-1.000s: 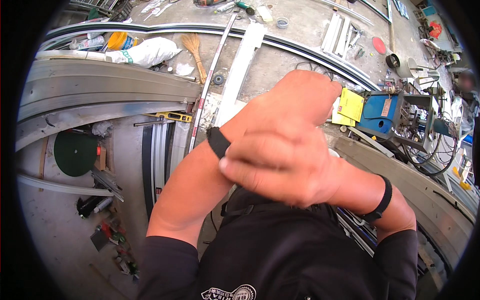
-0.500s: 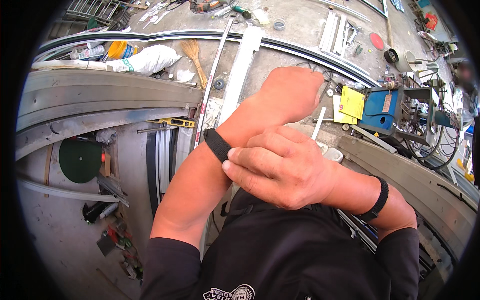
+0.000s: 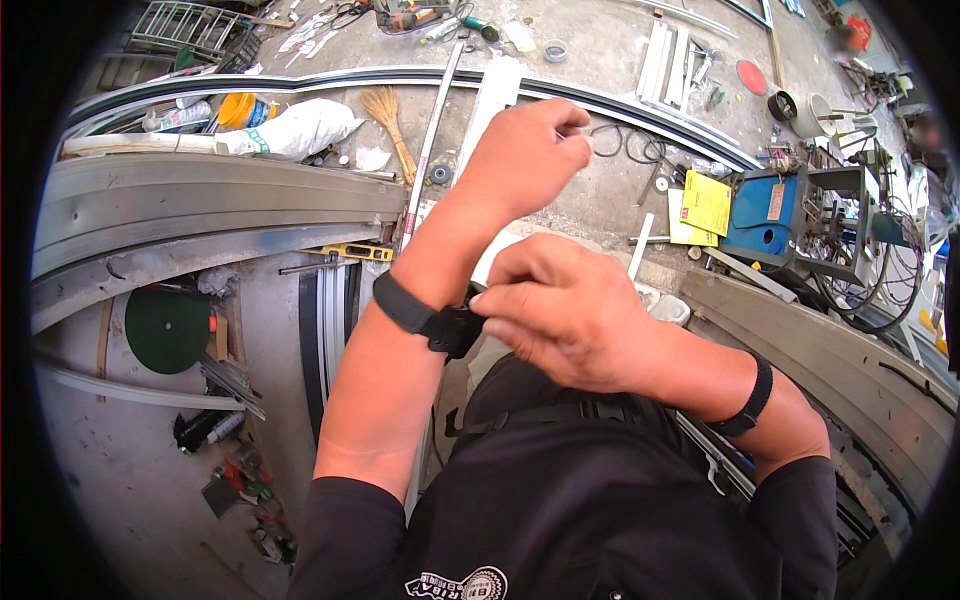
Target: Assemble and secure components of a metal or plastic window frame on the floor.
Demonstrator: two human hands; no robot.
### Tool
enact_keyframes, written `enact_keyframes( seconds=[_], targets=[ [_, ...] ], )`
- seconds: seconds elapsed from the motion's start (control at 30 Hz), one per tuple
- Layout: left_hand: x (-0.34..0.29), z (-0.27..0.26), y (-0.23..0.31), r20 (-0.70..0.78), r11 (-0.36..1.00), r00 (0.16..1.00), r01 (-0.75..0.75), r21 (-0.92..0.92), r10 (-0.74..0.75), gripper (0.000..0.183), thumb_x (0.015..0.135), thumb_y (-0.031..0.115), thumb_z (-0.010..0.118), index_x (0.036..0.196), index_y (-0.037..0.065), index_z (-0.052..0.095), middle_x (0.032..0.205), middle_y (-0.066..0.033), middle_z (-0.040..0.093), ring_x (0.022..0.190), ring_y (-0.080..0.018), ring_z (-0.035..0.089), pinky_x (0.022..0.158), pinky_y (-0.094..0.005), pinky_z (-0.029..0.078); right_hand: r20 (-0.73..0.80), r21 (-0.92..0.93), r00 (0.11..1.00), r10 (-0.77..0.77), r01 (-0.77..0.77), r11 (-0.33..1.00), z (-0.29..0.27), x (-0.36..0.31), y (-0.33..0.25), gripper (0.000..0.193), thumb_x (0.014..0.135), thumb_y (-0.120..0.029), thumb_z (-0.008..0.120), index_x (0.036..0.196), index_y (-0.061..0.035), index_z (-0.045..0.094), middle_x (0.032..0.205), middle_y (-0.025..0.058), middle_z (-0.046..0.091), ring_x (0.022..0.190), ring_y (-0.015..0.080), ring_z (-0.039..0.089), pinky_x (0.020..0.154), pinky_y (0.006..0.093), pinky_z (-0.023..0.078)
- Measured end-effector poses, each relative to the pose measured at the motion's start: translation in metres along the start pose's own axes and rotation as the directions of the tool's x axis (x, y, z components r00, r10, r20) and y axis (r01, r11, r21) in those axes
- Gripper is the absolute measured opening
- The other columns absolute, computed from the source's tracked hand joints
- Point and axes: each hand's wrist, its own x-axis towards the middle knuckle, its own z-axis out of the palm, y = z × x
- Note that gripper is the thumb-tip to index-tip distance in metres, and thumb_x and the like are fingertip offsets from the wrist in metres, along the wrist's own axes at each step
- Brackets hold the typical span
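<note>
Your right hand (image 3: 570, 312) brings bent fingers and thumb to the near edge of the small black block (image 3: 458, 332) on the black band (image 3: 403, 303) around your left forearm (image 3: 378, 410); the fingertips are partly hidden, so I cannot tell whether they pinch the block or only touch it. The band's underside is out of sight. Your left hand (image 3: 528, 152) is loosely curled with its palm hidden, so I cannot tell whether it holds anything. A 2nd black strap (image 3: 752, 402) circles your right forearm (image 3: 700, 375), its far side unseen. Your left hand covers part of the white bar (image 3: 495, 82), and the emblem (image 3: 462, 583) on your shirt (image 3: 620, 500) is cut off below.
</note>
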Motion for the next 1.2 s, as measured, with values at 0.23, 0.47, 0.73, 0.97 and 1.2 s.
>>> enact_keyframes(
  seconds=[0.23,0.47,0.73,0.97,1.2],
  targets=[
    [-0.014,-0.023,-0.034,0.009,0.937,0.995,0.099,-0.336,-0.102,0.034,0.09,0.019,0.065,0.116,-0.004,0.064,0.104,-0.0083,0.069,0.093,-0.0145,0.064,0.084,-0.0279,0.05,-0.043,0.282,0.896,0.441,-0.413,0.866,-0.016,-0.02,0.033,0.012,0.089,-0.015,0.066,0.095,-0.0063,0.072,0.088,0.0091,0.064,0.083,0.0244,0.064,0.074,0.0339,0.051],
    [-0.089,-0.032,-0.105,0.033,0.734,0.864,0.446,-0.512,-0.502,0.04,0.091,0.018,0.063,0.124,-0.003,0.057,0.102,-0.0106,0.07,0.091,-0.013,0.065,0.076,-0.0262,0.049,0.091,0.409,0.607,0.79,-0.746,0.526,-0.036,-0.027,0.083,0.026,0.094,-0.024,0.064,0.099,0.0008,0.071,0.085,0.0048,0.068,0.076,0.0112,0.062,0.07,0.0285,0.051],
    [-0.199,0.033,-0.154,0.23,0.776,0.75,0.542,0.323,-0.62,0.041,0.087,0.02,0.067,0.121,-0.002,0.062,0.108,-0.0221,0.07,0.102,-0.0323,0.068,0.089,-0.0373,0.052,0.088,0.642,0.388,0.917,-0.726,0.246,-0.066,-0.052,0.145,0.023,0.093,-0.022,0.064,0.098,-0.0005,0.07,0.088,0.0043,0.069,0.071,0.0112,0.062,0.064,0.0262,0.05],
    [-0.229,0.065,-0.154,0.339,0.716,0.648,0.686,0.128,-0.682,0.044,0.088,0.019,0.067,0.124,-0.005,0.06,0.114,-0.0211,0.069,0.104,-0.0286,0.068,0.091,-0.0361,0.052,-0.007,0.432,0.386,0.922,-0.831,0.351,-0.092,-0.044,0.185,0.024,0.091,-0.025,0.065,0.096,-0.0025,0.072,0.088,0.0082,0.071,0.075,0.0151,0.066,0.067,0.0311,0.052],
    [-0.177,0.035,-0.16,0.328,0.77,0.711,0.632,0.091,-0.622,0.046,0.087,0.018,0.065,0.127,-0.003,0.058,0.112,-0.0209,0.07,0.104,-0.0289,0.069,0.09,-0.0359,0.052,0.106,-0.282,0.567,0.817,-0.771,0.571,-0.078,-0.008,0.218,0.026,0.086,-0.024,0.059,0.102,-0.0094,0.074,0.098,0.0175,0.071,0.098,0.0343,0.067,0.087,0.0441,0.052]
  ],
)
